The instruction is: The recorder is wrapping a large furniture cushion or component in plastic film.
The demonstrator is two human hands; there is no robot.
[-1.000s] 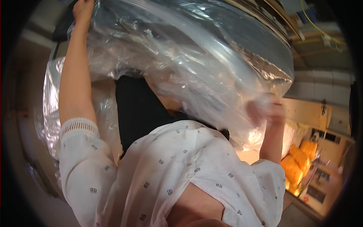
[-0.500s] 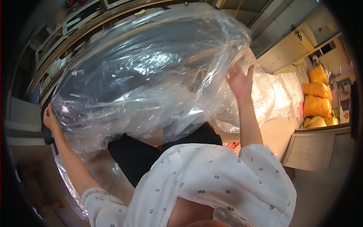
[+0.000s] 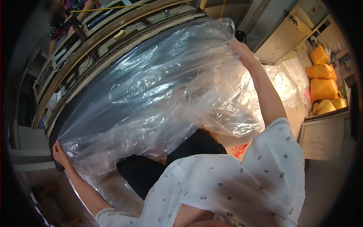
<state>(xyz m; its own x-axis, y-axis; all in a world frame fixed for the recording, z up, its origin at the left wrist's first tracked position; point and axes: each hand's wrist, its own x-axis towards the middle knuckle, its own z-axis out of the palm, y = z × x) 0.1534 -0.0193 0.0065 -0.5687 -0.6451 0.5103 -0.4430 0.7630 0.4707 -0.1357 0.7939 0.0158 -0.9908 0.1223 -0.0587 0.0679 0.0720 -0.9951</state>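
A large sheet of clear plastic film (image 3: 151, 102) lies stretched over a dark surface and hangs down over my knees. At its left end my left hand (image 3: 60, 152) pinches the edge of the film, beside the dark rounded corner. Far to the right, my right hand (image 3: 242, 52) is closed on the film's far right corner with the arm reaching out. Creases run taut between the two hands. More crumpled film (image 3: 283, 81) spreads beyond my right forearm, brightly lit.
A long wooden frame with rails (image 3: 81, 60) runs along the far side. Another person (image 3: 72, 19) is behind it at the far left. Yellow bundles (image 3: 323, 89) are piled at the right, near a pale door (image 3: 287, 34). Something red (image 3: 239, 150) lies by my knee.
My right hand, open and spread before, has moved farther away and now grips the film. The film is flatter and tauter, and more of the wooden frame shows.
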